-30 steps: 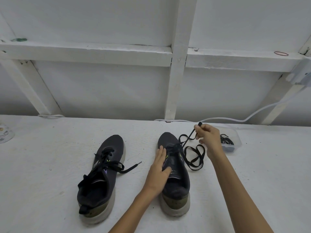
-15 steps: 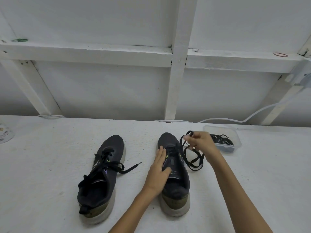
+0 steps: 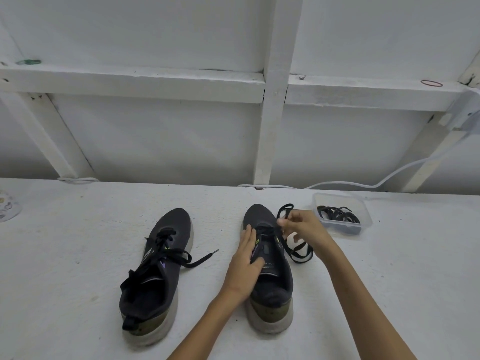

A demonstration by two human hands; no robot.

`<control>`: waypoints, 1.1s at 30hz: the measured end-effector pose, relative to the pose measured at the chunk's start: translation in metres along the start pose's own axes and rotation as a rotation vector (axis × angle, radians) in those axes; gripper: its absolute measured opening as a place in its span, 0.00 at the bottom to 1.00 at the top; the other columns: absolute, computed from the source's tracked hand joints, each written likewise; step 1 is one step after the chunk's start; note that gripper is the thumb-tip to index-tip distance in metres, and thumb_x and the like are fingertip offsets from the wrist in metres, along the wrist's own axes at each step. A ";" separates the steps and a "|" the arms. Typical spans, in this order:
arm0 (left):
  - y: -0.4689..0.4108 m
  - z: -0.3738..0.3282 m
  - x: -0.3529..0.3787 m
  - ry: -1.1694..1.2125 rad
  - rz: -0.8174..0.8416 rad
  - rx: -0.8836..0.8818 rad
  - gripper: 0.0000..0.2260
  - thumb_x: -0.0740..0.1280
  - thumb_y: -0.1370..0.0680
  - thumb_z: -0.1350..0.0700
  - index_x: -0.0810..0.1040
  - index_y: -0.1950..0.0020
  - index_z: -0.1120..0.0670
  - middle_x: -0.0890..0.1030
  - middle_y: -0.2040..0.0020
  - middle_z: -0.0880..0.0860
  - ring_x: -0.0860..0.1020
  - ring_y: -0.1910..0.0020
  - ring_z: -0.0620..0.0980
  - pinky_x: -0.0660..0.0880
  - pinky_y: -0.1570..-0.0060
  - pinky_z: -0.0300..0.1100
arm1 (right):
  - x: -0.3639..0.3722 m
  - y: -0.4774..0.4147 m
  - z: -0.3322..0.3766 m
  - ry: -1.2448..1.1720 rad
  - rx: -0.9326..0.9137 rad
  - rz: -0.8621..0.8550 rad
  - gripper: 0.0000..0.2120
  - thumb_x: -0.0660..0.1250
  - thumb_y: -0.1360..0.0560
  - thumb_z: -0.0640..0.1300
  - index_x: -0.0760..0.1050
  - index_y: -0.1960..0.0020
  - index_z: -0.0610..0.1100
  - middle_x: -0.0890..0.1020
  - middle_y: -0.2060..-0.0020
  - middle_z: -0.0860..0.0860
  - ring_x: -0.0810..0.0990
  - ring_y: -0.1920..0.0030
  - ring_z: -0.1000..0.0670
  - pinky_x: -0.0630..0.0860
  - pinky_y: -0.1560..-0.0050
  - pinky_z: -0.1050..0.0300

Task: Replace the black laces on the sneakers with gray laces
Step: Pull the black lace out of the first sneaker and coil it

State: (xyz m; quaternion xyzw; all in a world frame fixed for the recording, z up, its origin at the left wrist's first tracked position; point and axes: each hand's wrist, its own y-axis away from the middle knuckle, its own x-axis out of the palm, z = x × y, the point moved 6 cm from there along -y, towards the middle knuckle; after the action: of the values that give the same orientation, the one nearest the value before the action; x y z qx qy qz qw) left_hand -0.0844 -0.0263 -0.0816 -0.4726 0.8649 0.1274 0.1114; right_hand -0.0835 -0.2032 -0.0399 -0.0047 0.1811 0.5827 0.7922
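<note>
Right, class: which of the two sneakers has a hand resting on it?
The sneaker on the right: the left hand rests on it, and the right hand pinches its loose black lace. The left sneaker lies untouched.

L hand & R hand both bare, forearms bare to frame edge

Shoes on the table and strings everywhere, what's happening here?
A person is pulling the black lace out of the right sneaker. The left hand presses flat on that sneaker to steady it. The right hand pinches the lace near the toe end, and loose loops lie on the table beside it. The left sneaker has its lace threaded but untied. A clear plastic container on the right holds more dark laces. Neither sneaker has a gray lace yet.
</note>
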 end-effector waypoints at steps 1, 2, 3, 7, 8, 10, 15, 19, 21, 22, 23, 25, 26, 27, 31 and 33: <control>0.000 0.000 0.000 0.003 0.004 -0.001 0.31 0.59 0.21 0.66 0.53 0.21 0.51 0.49 0.22 0.40 0.47 0.23 0.38 0.48 0.25 0.37 | -0.005 -0.002 0.001 -0.064 -0.003 -0.047 0.08 0.68 0.22 0.40 0.73 0.57 0.36 0.83 0.66 0.45 0.81 0.72 0.53 0.69 0.74 0.63; 0.000 0.001 0.001 0.007 0.006 0.000 0.31 0.59 0.21 0.66 0.53 0.21 0.51 0.49 0.22 0.41 0.47 0.23 0.39 0.48 0.24 0.38 | -0.008 -0.003 0.002 -0.113 -0.002 -0.078 0.08 0.66 0.21 0.39 0.73 0.57 0.36 0.83 0.66 0.45 0.82 0.72 0.51 0.70 0.75 0.63; -0.001 0.001 0.001 0.009 0.006 0.001 0.31 0.59 0.21 0.66 0.53 0.21 0.51 0.50 0.22 0.41 0.47 0.23 0.39 0.48 0.24 0.38 | -0.008 -0.003 0.002 -0.135 -0.002 -0.086 0.08 0.65 0.21 0.39 0.73 0.58 0.38 0.83 0.66 0.44 0.82 0.71 0.50 0.70 0.76 0.63; -0.001 0.000 0.000 -0.011 -0.004 0.016 0.31 0.60 0.21 0.66 0.53 0.21 0.51 0.50 0.22 0.41 0.48 0.23 0.39 0.48 0.28 0.32 | 0.003 -0.002 -0.004 -0.105 0.035 -0.032 0.12 0.66 0.21 0.44 0.74 0.52 0.34 0.84 0.66 0.46 0.82 0.70 0.50 0.71 0.73 0.61; -0.002 -0.001 -0.001 -0.017 -0.005 0.027 0.31 0.61 0.21 0.65 0.54 0.21 0.51 0.51 0.22 0.41 0.49 0.23 0.39 0.48 0.28 0.32 | 0.003 0.000 -0.005 -0.082 0.039 -0.012 0.14 0.68 0.22 0.46 0.74 0.51 0.34 0.84 0.66 0.47 0.81 0.69 0.50 0.71 0.71 0.60; -0.002 -0.004 -0.004 -0.032 -0.032 0.063 0.29 0.65 0.21 0.60 0.58 0.22 0.51 0.55 0.24 0.40 0.53 0.24 0.38 0.51 0.28 0.32 | 0.005 0.003 -0.009 -0.029 0.037 0.044 0.15 0.73 0.26 0.47 0.75 0.55 0.36 0.82 0.67 0.48 0.79 0.68 0.51 0.72 0.68 0.60; -0.011 -0.028 -0.028 -0.134 -0.188 0.185 0.14 0.64 0.23 0.44 0.81 0.41 0.46 0.75 0.42 0.42 0.73 0.40 0.38 0.70 0.38 0.36 | 0.013 0.009 -0.018 -0.029 0.024 0.071 0.11 0.74 0.27 0.43 0.76 0.61 0.37 0.77 0.74 0.51 0.75 0.71 0.53 0.73 0.70 0.61; -0.032 -0.045 -0.028 -0.499 -0.058 0.109 0.15 0.59 0.19 0.46 0.83 0.54 0.48 0.73 0.51 0.46 0.74 0.49 0.45 0.73 0.49 0.43 | 0.014 0.009 -0.020 -0.035 -0.001 0.065 0.08 0.72 0.25 0.39 0.76 0.60 0.36 0.77 0.68 0.44 0.75 0.67 0.49 0.72 0.69 0.59; -0.041 -0.056 -0.027 -0.662 -0.021 0.104 0.15 0.60 0.21 0.47 0.81 0.59 0.52 0.73 0.51 0.50 0.75 0.50 0.51 0.74 0.52 0.47 | 0.015 0.010 -0.020 -0.012 -0.008 0.066 0.04 0.69 0.23 0.37 0.77 0.56 0.37 0.77 0.65 0.42 0.75 0.64 0.46 0.72 0.68 0.58; -0.044 -0.060 -0.026 -0.720 -0.003 0.110 0.13 0.62 0.22 0.48 0.80 0.61 0.52 0.74 0.51 0.50 0.75 0.50 0.52 0.73 0.52 0.47 | 0.016 0.010 -0.020 -0.007 -0.011 0.062 0.03 0.67 0.23 0.36 0.77 0.56 0.38 0.76 0.65 0.43 0.75 0.64 0.46 0.71 0.68 0.58; -0.047 -0.064 -0.024 -0.769 0.016 0.116 0.11 0.64 0.23 0.48 0.81 0.61 0.51 0.75 0.50 0.51 0.74 0.50 0.52 0.72 0.51 0.47 | 0.018 0.010 -0.021 -0.004 -0.011 0.051 0.04 0.65 0.22 0.35 0.77 0.56 0.39 0.76 0.65 0.45 0.74 0.64 0.47 0.71 0.68 0.58; -0.051 -0.069 -0.022 -0.823 0.036 0.128 0.07 0.67 0.26 0.49 0.83 0.59 0.50 0.76 0.49 0.50 0.74 0.48 0.52 0.70 0.49 0.47 | 0.021 0.010 -0.022 0.005 -0.012 0.019 0.06 0.64 0.22 0.35 0.76 0.56 0.42 0.75 0.66 0.48 0.73 0.65 0.51 0.70 0.66 0.59; -0.052 -0.070 -0.021 -0.824 0.032 0.134 0.06 0.68 0.27 0.50 0.83 0.58 0.49 0.76 0.48 0.50 0.74 0.47 0.52 0.70 0.49 0.46 | 0.023 0.010 -0.024 0.012 -0.017 0.001 0.06 0.64 0.21 0.35 0.76 0.56 0.43 0.76 0.65 0.49 0.73 0.65 0.52 0.70 0.65 0.60; -0.052 -0.071 -0.021 -0.818 0.021 0.144 0.05 0.68 0.28 0.51 0.83 0.58 0.48 0.76 0.48 0.50 0.74 0.47 0.52 0.70 0.49 0.46 | 0.023 0.011 -0.025 0.015 -0.027 -0.016 0.06 0.64 0.21 0.36 0.76 0.56 0.43 0.76 0.64 0.49 0.73 0.64 0.53 0.70 0.64 0.62; -0.050 -0.071 -0.019 -0.796 -0.023 0.178 0.06 0.70 0.27 0.51 0.84 0.52 0.48 0.76 0.45 0.49 0.73 0.43 0.50 0.70 0.44 0.47 | 0.024 0.014 -0.029 -0.033 -0.087 -0.096 0.05 0.65 0.22 0.36 0.77 0.55 0.42 0.78 0.63 0.51 0.75 0.62 0.55 0.70 0.60 0.65; -0.049 -0.069 -0.019 -0.802 -0.039 0.177 0.06 0.70 0.26 0.51 0.84 0.51 0.47 0.77 0.45 0.47 0.72 0.43 0.50 0.69 0.44 0.47 | 0.026 0.017 -0.030 -0.067 -0.116 -0.146 0.06 0.65 0.23 0.35 0.77 0.56 0.43 0.79 0.65 0.53 0.75 0.64 0.57 0.70 0.61 0.65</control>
State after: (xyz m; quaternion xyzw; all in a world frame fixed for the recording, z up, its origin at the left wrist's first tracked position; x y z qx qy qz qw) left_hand -0.0381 -0.0591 -0.0157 -0.3905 0.7514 0.2243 0.4822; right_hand -0.1010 -0.1806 -0.0719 -0.0443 0.1193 0.5330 0.8365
